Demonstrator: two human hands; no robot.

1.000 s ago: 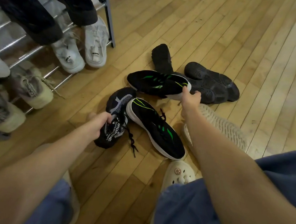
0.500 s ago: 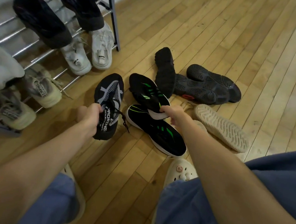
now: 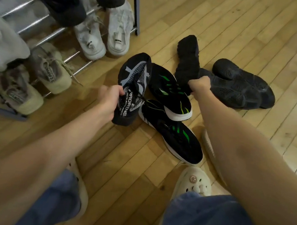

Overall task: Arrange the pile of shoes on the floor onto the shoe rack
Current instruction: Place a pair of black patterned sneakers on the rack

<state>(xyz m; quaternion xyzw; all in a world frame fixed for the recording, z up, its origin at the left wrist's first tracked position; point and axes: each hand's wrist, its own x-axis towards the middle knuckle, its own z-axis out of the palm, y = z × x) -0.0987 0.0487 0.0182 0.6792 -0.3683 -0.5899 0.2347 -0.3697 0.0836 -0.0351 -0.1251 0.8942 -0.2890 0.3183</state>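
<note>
Left hand (image 3: pixel 108 101) is clenched on a black-and-grey knit sneaker (image 3: pixel 133 85) beside the two green-striped trainers (image 3: pixel 171 96) on the floor; right hand (image 3: pixel 200 85) grips a black shoe (image 3: pixel 187 59), sole up, near the shoe rack (image 3: pixel 137 10)

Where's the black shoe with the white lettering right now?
In the head view it sits left of centre, gripped by the left hand: the black lettered shoe points at the shoe rack, beside the green-striped sneakers.
</note>
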